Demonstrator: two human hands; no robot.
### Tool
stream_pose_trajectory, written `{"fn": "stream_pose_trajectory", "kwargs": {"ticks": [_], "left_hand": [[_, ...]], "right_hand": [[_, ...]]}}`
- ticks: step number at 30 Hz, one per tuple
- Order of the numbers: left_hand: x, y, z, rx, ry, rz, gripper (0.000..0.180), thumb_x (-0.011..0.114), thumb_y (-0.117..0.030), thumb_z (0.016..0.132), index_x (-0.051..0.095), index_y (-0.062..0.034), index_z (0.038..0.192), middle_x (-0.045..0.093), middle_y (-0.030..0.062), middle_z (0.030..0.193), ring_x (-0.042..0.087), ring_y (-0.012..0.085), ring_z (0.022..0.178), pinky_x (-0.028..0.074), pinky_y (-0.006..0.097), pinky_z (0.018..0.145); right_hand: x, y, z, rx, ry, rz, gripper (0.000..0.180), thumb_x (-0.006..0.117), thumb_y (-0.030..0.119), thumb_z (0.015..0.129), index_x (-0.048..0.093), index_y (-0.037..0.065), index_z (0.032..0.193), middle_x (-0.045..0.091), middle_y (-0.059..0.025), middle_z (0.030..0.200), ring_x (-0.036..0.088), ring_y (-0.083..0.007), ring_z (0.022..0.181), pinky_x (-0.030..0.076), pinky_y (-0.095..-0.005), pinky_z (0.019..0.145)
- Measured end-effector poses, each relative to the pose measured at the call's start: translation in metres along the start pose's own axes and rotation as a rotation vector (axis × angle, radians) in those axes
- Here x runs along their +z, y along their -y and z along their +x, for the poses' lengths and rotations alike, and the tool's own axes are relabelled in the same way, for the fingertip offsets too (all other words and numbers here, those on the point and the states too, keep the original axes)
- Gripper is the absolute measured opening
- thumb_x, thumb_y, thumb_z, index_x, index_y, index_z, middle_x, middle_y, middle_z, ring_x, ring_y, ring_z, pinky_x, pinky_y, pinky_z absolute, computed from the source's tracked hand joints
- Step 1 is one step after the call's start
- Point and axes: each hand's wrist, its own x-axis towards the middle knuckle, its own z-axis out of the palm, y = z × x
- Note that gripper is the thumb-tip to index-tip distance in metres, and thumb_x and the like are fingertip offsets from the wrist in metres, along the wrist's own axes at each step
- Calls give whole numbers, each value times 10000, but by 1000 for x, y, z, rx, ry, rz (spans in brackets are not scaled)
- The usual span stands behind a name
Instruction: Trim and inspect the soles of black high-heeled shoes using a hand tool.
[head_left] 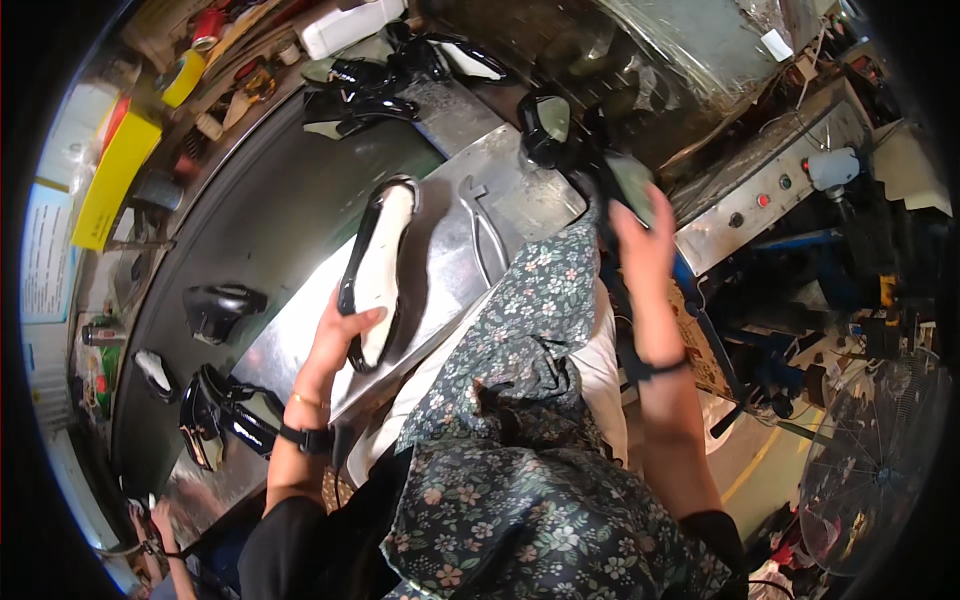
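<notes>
My left hand (348, 330) is closed round the toe or heel end of a glossy black shoe (382, 265), its white underside facing up. The thumb presses on that white face. The shoe is held over a shiny metal worktop (300, 325). To its right, a pair of metal pincers (480, 225) lies on the metal. My right hand (645, 240) is smeared by motion, with thumb and fingers apart. It overlaps the near end of a black shoe with a grey-green underside (628, 180); whether it touches the shoe I cannot tell.
Several black shoes (365, 85) cluster at the far end. More black shoes (225, 410) rest at the left, by a dark curved belt (260, 190). A metal control panel (765, 190) with buttons stands at the right, a fan (880, 470) below it. Another person's hands (155, 525) show lower left.
</notes>
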Motion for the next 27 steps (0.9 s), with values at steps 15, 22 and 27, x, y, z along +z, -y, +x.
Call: {"fn": "stream_pose_trajectory", "kwargs": {"ticks": [15,22,27], "left_hand": [[137,-68,-48,169,359,446,1043,779,-148,748,104,27,1523,398,282,1447,450,343,1331,374,401,1093],[181,-64,-36,982,1296,730,620,680,-228,867,451,-102,1428,531,171,1364,543,332,1203,438,432,1024],[146,-40,-28,656,871,951,462,694,-212,859,589,-65,1284,670,193,1076,653,365,895,535,390,783]], "right_hand": [[1,99,-137,-93,558,562,1169,828,205,754,-16,-7,1534,67,-210,1596,172,-317,1459,218,-439,1167],[-179,85,-103,94,88,525,889,673,167,676,338,-44,1472,525,-176,1370,585,-276,1174,482,-379,987],[-313,73,-85,-20,-182,205,721,667,123,773,424,-39,1432,567,-138,1321,592,-197,1132,462,-307,966]]}}
